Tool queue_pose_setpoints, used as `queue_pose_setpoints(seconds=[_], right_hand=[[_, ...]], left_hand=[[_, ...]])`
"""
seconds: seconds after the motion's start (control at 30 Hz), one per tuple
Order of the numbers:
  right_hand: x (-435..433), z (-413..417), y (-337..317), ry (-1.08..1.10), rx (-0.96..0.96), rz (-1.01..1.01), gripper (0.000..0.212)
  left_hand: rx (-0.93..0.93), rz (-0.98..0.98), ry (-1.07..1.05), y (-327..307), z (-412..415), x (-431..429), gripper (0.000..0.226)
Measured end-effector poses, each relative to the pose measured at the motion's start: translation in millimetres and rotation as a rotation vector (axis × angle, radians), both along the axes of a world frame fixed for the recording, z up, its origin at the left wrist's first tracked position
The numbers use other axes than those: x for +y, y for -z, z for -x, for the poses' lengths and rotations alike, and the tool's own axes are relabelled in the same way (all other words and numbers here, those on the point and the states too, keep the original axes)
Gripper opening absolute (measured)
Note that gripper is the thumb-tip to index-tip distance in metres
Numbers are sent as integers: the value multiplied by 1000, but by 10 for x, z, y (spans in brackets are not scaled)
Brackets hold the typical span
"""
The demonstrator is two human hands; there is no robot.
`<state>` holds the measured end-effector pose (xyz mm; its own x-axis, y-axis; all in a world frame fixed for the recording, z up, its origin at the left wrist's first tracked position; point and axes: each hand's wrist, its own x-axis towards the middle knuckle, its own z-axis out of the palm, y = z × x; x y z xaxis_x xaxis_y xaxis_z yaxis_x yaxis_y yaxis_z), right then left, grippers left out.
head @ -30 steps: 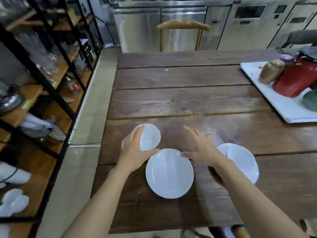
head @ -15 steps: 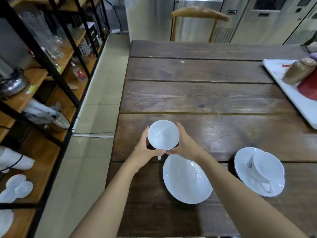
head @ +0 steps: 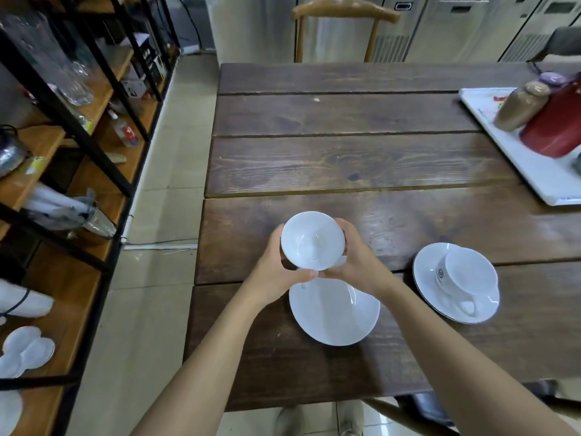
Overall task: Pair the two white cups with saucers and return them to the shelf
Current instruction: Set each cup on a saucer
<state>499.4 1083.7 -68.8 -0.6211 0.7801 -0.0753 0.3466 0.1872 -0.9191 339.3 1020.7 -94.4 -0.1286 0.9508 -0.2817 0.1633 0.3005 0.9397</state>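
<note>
Head view: the left hand (head: 276, 272) and right hand (head: 355, 262) cup a white cup (head: 312, 240) between them, fingers curled and clamped on its sides, thumbs meeting just under its near rim; the cup's base and handle are hidden behind the hands, so whether it touches anything below cannot be told; just nearer than the thumbs lies an empty saucer (head: 334, 313) on the wooden table (head: 345, 165), its far edge covered by the hands; to the right of the right hand's fingers, apart from them, a second cup (head: 470, 275) sits on a second saucer (head: 424, 278), its printed mark too small to read; two cups, two saucers, two hands in all; well left of the left fingers stands a shelf (head: 78, 171), cut off by the frame, with pale dishes on it that blur together; far right, a white tray (head: 540, 174) is cropped at the edge.
</note>
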Motion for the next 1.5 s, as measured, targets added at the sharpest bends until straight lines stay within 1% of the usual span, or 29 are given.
queue_pose_setpoints(seconds=[0.1,0.27,0.37,0.5,0.63,0.8,0.9,1.03,1.1,1.13,1.2,1.23,1.27,1.33,1.4,1.5], right_hand=[[-116,-158,78,44,-33,20,72],[-311,-366,154,64,-47,58,74],[-394,-431,187,78,-57,68,77],[-434,-485,225,90,-87,74,79],[-457,-524,286,76,-97,100,82],[-459,-543,328,80,-122,127,92],[-452,-563,374,90,-145,125,94],[-452,-589,330,46,-150,112,82],[-438,-626,294,22,-171,115,72],[-428,-653,297,49,-171,119,72],[-417,-691,314,213,-148,156,74],[-418,-699,328,325,-133,176,70],[-425,-693,333,433,-111,185,62],[-446,-665,356,613,-98,252,45],[-454,-636,388,674,-101,402,39],[-469,-611,401,643,-84,604,34]], left_hand=[[54,-21,39,-55,-172,-79,83],[61,-6,94,-35,-366,-249,81],[49,27,94,4,-427,-340,86],[82,44,87,55,-478,-406,93],[100,66,83,62,-510,-452,93],[110,66,74,51,-541,-484,92],[105,65,79,57,-540,-501,92],[117,94,66,89,-495,-522,83],[164,120,21,116,-442,-511,76],[196,136,-9,124,-417,-501,74],[222,148,-110,108,-391,-474,69],[191,158,-179,99,-385,-459,68],[124,186,-251,77,-390,-441,70],[-76,280,-388,53,-401,-409,72],[-207,373,-450,42,-416,-387,70],[-224,438,-419,51,-424,-360,56]])
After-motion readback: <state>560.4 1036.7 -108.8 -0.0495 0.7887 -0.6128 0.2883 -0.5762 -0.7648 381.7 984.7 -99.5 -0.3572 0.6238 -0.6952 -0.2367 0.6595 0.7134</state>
